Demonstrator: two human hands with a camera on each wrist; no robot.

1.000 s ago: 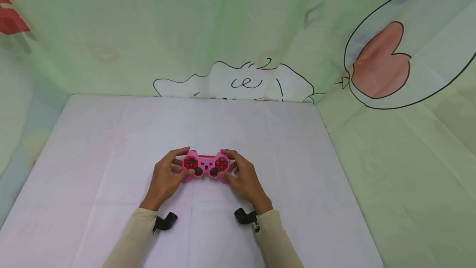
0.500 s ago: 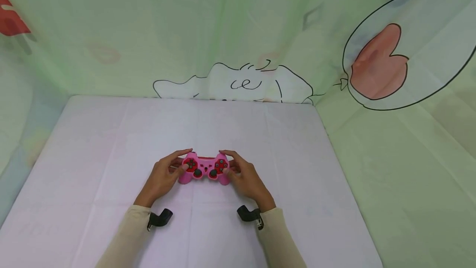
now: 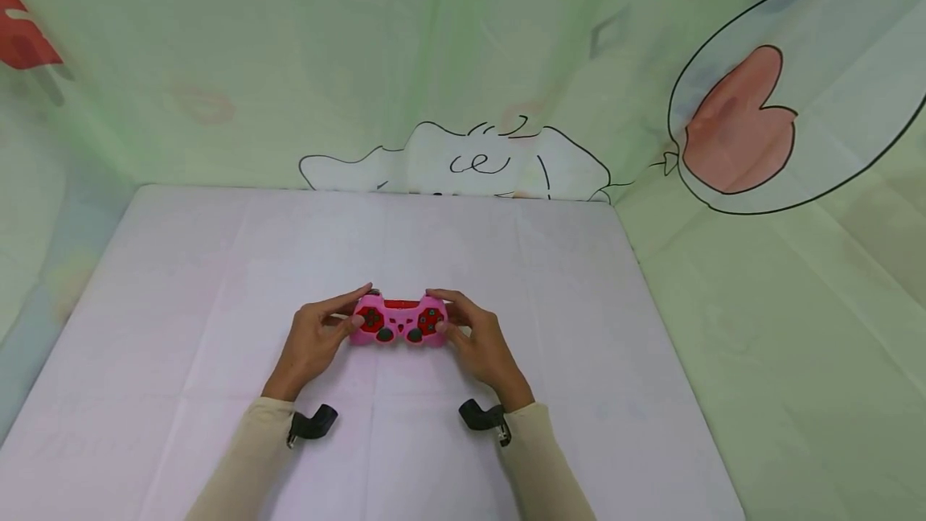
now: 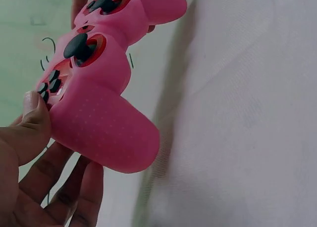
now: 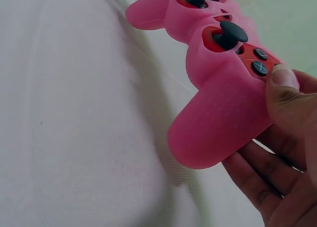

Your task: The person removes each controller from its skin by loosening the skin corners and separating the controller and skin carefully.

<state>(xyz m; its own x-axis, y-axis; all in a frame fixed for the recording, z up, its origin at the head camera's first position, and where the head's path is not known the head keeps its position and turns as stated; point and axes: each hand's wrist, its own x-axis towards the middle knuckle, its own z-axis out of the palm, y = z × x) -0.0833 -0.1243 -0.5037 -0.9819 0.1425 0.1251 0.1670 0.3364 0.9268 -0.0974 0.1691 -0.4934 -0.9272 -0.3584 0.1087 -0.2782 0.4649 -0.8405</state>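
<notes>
A pink game controller [image 3: 401,320] with red button panels and two black thumbsticks is held between both hands over the white table. My left hand [image 3: 313,342] grips its left end, thumb on the face by the direction buttons and index finger along the top shoulder. On the other end, my right hand [image 3: 483,342] mirrors this, its thumb beside the face buttons. In the left wrist view the controller [image 4: 104,113] shows its rounded left grip, with fingers behind it. The right wrist view has the right grip of the controller [image 5: 223,113], the remaining fingers tucked underneath.
The white-covered table [image 3: 217,280] spreads around the hands. A pale green printed curtain [image 3: 289,63] stands along its far side and right side. A black camera mount [image 3: 313,423] sits at the left wrist, and another black mount [image 3: 481,415] at the right.
Both thumbs have shifted up from beside the thumbsticks toward the button panels. The controller has tilted, so its top edge shows more and its lower grips less. Both wrists have moved slightly outward.
</notes>
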